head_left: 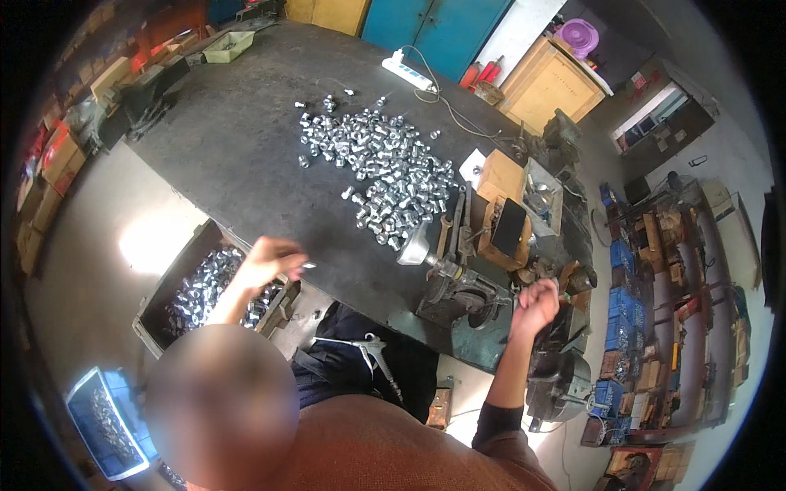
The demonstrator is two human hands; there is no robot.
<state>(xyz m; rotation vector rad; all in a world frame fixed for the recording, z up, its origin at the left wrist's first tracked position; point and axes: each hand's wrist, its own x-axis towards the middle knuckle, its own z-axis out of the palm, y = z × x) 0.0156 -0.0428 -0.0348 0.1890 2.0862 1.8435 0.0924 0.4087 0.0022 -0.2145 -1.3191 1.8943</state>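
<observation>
My left hand (274, 260) is above the table's front edge, fingers pinched on a small shiny metal fitting (309, 265) that shows at the fingertips. Below that hand stands a bin (147, 315) of similar metal fittings. My right hand (536, 307) is curled closed beside the right end of a bench-mounted device (467, 282); whatever lies inside those fingers is hidden. The device has a wheel below and a silvery cone-shaped piece (413, 248) at its left end. Behind it, a large heap of metal fittings (393, 176) spreads over the dark table (237, 139).
An air blow gun (372, 345) lies across my lap. Wrenches (452, 233), a wooden box (501, 176) and a dark flat object (509, 227) crowd the device's far side. A white power strip (408, 74) with its cord lies farther back. A blue bin (110, 421) stands at lower left.
</observation>
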